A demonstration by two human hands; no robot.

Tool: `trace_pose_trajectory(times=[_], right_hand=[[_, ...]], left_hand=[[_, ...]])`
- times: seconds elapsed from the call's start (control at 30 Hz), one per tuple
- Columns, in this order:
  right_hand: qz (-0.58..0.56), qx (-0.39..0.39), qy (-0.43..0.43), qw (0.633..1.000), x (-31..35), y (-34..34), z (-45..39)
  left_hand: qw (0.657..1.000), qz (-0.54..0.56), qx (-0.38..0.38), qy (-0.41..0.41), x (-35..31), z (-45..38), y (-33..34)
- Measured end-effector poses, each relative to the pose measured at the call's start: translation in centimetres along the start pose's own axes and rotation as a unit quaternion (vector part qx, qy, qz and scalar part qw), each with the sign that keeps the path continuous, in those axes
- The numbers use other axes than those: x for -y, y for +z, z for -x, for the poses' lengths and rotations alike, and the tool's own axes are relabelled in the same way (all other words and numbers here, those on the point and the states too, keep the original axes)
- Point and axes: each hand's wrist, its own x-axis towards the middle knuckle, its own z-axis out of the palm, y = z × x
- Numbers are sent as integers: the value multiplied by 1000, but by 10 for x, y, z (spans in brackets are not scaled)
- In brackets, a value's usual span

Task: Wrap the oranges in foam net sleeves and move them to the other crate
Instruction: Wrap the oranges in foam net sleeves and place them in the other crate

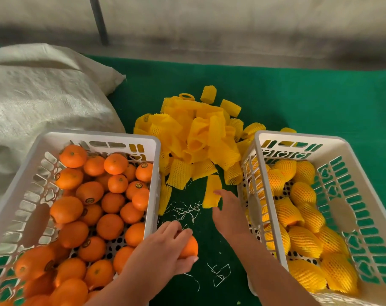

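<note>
My left hand [165,246] grips a bare orange [190,247] just right of the left white crate [152,142], which holds several unwrapped oranges [109,226]. My right hand [228,208] reaches forward and its fingertips touch a flat yellow foam net sleeve [212,191] lying on the green cloth; whether it pinches the sleeve I cannot tell. Behind it lies a heap of yellow sleeves [198,138]. The right white crate [355,155] holds several oranges wrapped in yellow sleeves [302,241].
A green cloth [298,96] covers the table. A large white woven sack [39,89] lies at the back left, against the left crate. Thin pale fibre scraps [185,210] are scattered between the crates. A grey wall and a pole stand behind.
</note>
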Motion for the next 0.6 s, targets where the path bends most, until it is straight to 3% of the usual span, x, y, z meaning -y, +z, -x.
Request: trace_pose_trajectory(times=[0.1, 0.23, 0.4, 0.6], right_hand=[[-150, -48, -5, 988, 7, -14, 41], [-271, -57, 1, 961, 13, -29, 93], [-300, -11, 21, 954, 9, -46, 131], [-309, -65, 31, 948, 11, -59, 161]], left_hand=[[1000, 14, -1, -15, -1, 0, -4], [996, 54, 32, -68, -1, 3, -8], [993, 60, 40, -92, -1, 5, -10], [989, 100, 43, -102, -6, 10, -24]])
